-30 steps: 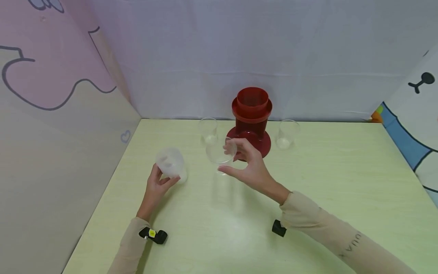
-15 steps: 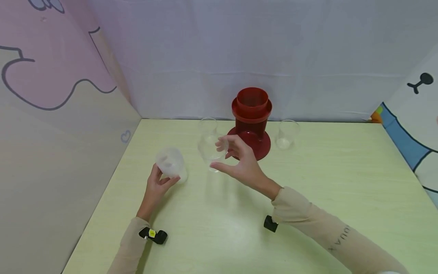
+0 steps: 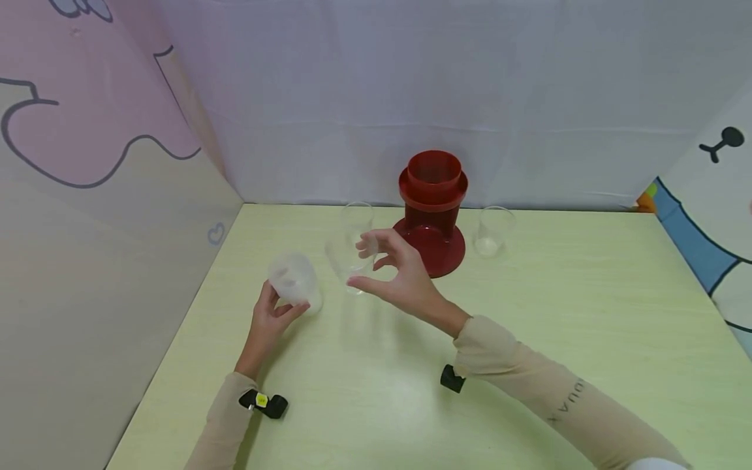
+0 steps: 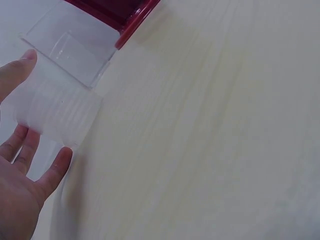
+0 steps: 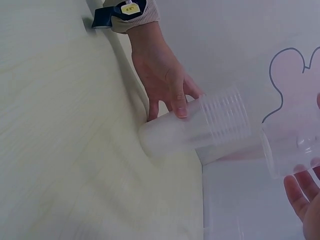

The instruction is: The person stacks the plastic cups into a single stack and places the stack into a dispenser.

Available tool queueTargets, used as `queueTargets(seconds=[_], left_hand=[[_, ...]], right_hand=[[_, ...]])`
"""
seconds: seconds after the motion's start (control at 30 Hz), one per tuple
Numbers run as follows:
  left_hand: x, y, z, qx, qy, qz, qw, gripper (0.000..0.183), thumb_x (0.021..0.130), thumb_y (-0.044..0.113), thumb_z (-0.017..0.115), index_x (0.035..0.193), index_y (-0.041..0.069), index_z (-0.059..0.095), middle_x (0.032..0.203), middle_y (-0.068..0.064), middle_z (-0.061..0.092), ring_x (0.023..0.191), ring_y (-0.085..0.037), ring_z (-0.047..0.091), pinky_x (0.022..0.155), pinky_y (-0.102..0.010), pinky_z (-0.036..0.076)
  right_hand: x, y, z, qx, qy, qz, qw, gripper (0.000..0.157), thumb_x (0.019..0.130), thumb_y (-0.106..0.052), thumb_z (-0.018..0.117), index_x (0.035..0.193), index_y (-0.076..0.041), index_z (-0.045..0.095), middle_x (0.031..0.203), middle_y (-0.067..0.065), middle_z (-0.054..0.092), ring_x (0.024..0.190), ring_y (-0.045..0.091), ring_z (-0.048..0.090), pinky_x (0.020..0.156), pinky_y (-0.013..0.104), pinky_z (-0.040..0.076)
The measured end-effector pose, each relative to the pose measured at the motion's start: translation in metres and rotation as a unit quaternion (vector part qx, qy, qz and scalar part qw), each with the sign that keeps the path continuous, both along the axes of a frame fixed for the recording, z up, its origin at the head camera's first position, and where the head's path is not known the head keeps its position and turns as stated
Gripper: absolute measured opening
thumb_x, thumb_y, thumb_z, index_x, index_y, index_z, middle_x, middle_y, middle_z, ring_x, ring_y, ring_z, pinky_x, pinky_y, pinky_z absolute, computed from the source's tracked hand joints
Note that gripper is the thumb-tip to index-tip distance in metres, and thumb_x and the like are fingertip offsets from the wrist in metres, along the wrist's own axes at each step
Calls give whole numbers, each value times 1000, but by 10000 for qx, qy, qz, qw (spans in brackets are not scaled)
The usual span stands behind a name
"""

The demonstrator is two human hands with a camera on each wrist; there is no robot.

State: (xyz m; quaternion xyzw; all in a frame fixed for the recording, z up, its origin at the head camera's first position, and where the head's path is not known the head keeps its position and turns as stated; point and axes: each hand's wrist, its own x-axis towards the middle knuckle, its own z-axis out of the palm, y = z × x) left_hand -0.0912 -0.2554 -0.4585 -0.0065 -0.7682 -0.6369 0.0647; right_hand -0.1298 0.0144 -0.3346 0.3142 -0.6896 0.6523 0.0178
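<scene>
My left hand [image 3: 273,320] grips a stack of nested clear plastic cups [image 3: 296,281] at the left of the table. In the right wrist view the stack's ribbed rims [image 5: 227,117] show, with the left thumb and fingers around its body. My right hand [image 3: 405,281] holds a single clear plastic cup [image 3: 342,256] between thumb and fingers, a little right of the stack and apart from it. Part of this cup [image 5: 282,145] also shows at the edge of the right wrist view, with right-hand fingertips against it.
A red stand [image 3: 435,219] with a round base and wide collar is at the back middle of the table [image 3: 558,294]. One clear cup [image 3: 357,212] stands to its left, another clear cup [image 3: 492,236] to its right. A white curtain [image 3: 470,85] hangs behind.
My right hand has moved left with its single cup, closer to the stack. My left hand and the stack have stayed in place.
</scene>
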Motion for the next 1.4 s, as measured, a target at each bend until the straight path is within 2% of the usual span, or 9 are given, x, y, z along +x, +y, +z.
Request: queueTargets(seconds=[0.2, 0.43, 0.67, 0.77, 1.0, 1.1, 1.33, 1.4], left_hand=[[0, 0, 1, -65, -60, 31, 10000, 76, 82, 3, 73, 144, 12, 30, 138, -11, 42, 112, -19, 51, 83, -22, 51], [1, 0, 1, -86, -80, 57, 9999, 75, 82, 4, 73, 144, 12, 30, 138, -11, 43, 111, -20, 52, 84, -22, 51], [0, 0, 0, -91, -58, 49, 9999, 75, 83, 5, 73, 144, 13, 29, 139, -11, 42, 113, -17, 49, 84, -22, 50], [0, 0, 0, -64, -57, 30, 10000, 75, 83, 4, 72, 144, 13, 29, 139, -10, 42, 112, -19, 51, 84, -22, 51], [0, 0, 0, -48, -33, 51, 10000, 75, 82, 3, 72, 143, 12, 30, 139, -11, 42, 113, -16, 50, 84, -22, 51], [0, 0, 1, -93, -40, 71, 9999, 75, 82, 4, 72, 144, 11, 29, 140, -11, 42, 114, -15, 49, 83, -21, 51], [1, -1, 0, -124, -144, 60, 9998, 76, 83, 8, 73, 145, 14, 29, 141, -9, 40, 118, -20, 47, 84, -21, 50], [0, -1, 0, -151, -156, 64, 9997, 76, 84, 10, 73, 145, 15, 28, 142, -8, 40, 121, -22, 45, 85, -21, 49]], right_hand=[[-2, -6, 2, 43, 46, 59, 10000, 54, 73, 4, 77, 120, 3, 49, 112, 18, 60, 101, 36, 57, 80, 48, 51], [-6, -14, 3, 41, 121, 168, 9998, 54, 74, 4, 76, 120, 3, 49, 113, 19, 59, 102, 36, 56, 81, 51, 50], [-24, -26, -21, 123, 194, 199, 9995, 59, 74, -5, 80, 124, -8, 49, 115, 6, 60, 103, 26, 58, 81, 39, 53], [-26, -30, -22, 82, 224, 259, 9994, 59, 74, -9, 81, 124, -10, 49, 114, 4, 60, 102, 26, 58, 80, 37, 53], [-26, -40, -16, 95, 207, 295, 9993, 60, 73, -6, 81, 124, -6, 49, 114, 11, 60, 100, 26, 58, 80, 43, 53], [-18, -41, -1, 76, 120, 338, 9993, 58, 74, -2, 79, 123, -1, 49, 113, 15, 60, 99, 28, 57, 81, 48, 52], [-26, -49, -4, 79, 186, 422, 9989, 63, 75, -6, 79, 127, -7, 45, 113, 9, 61, 99, 29, 58, 80, 41, 53], [-21, -50, 6, 82, 173, 450, 9988, 63, 75, -2, 78, 128, -3, 44, 113, 14, 61, 99, 31, 59, 80, 45, 53]])
